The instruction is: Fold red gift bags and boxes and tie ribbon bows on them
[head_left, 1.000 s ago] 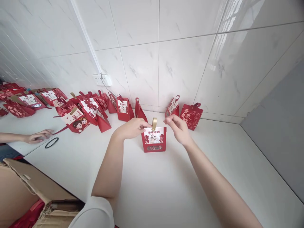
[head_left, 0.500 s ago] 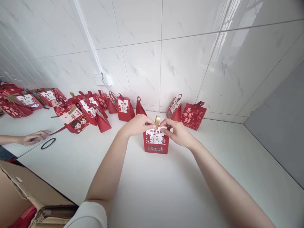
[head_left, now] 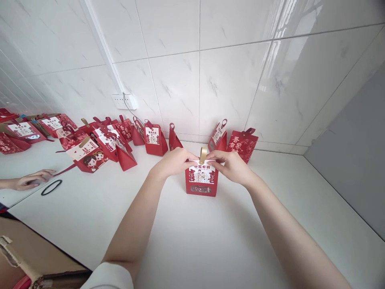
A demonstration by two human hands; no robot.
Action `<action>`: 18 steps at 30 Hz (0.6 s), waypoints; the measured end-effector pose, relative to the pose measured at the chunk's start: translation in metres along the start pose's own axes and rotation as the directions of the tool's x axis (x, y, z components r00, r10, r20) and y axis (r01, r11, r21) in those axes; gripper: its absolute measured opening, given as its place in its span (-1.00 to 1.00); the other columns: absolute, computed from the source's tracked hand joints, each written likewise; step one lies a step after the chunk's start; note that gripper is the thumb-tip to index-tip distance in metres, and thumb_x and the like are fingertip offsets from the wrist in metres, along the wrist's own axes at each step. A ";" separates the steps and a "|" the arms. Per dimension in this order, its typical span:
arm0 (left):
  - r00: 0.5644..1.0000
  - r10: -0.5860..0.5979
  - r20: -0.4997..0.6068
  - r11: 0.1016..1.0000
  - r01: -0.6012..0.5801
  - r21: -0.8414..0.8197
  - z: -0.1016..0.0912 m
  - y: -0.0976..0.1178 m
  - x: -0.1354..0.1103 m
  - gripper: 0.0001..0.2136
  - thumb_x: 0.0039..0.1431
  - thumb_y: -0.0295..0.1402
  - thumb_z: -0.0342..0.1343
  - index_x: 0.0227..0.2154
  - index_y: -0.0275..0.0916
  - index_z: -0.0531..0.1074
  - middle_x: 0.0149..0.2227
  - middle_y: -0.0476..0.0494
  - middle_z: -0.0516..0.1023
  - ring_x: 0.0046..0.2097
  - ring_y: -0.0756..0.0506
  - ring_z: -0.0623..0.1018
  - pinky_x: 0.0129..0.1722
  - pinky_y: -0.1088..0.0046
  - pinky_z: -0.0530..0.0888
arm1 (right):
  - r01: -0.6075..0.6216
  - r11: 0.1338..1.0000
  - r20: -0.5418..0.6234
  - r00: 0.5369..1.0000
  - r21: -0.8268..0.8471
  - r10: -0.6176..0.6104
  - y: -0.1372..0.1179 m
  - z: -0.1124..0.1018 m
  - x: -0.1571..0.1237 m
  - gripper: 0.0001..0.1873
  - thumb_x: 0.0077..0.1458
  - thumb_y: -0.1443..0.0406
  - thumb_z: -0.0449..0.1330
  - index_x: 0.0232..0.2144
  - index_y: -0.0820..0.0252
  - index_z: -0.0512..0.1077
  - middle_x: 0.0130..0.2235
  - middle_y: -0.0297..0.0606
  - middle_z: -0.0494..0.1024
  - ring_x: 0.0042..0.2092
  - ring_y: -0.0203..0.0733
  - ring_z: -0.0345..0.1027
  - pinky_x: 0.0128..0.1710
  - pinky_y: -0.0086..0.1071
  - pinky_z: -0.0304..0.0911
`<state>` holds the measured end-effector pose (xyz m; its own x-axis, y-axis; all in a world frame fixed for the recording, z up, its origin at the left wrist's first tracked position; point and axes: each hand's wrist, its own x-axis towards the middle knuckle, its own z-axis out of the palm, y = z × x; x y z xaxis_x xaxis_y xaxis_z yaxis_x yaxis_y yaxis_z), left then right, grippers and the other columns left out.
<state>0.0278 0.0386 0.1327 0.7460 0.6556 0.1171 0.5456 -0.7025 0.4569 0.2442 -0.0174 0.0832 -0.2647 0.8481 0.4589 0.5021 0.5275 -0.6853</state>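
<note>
A small red gift box [head_left: 201, 182] with a white printed panel and a gold loop handle [head_left: 203, 154] stands upright on the white counter [head_left: 195, 241]. My left hand [head_left: 174, 159] pinches the box's top edge from the left. My right hand [head_left: 233, 165] pinches the same top edge from the right. Both sets of fingers are closed on the top flaps, on either side of the handle.
Several more red gift boxes [head_left: 152, 138] stand and lie along the tiled wall to the left, and two [head_left: 242, 145] stand just behind my right hand. Another person's hand [head_left: 28, 180] rests at the far left beside a black ring [head_left: 51, 187]. A cardboard carton [head_left: 27, 265] sits bottom left.
My right hand came in from the right and closed on the box's top. Both hands now pinch the top together, and the box has shifted slightly right.
</note>
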 end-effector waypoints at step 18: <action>0.992 -0.078 -0.097 0.994 0.085 0.071 0.010 0.002 0.006 -0.69 0.10 -0.09 0.06 -0.47 -0.23 0.51 -0.62 0.01 0.20 -0.55 0.04 0.11 -0.53 0.45 0.01 | 0.067 0.922 -0.049 0.995 -0.381 -0.093 -0.006 0.001 -0.001 -0.83 0.17 0.31 0.14 -0.25 0.04 0.53 -0.29 -0.35 0.59 -0.34 -0.24 0.41 -0.45 -0.39 0.18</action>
<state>0.0374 0.0387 0.1254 0.6609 0.7320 0.1658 0.6328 -0.6622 0.4013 0.2405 -0.0218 0.0860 -0.2696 0.7922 0.5474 0.7589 0.5248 -0.3857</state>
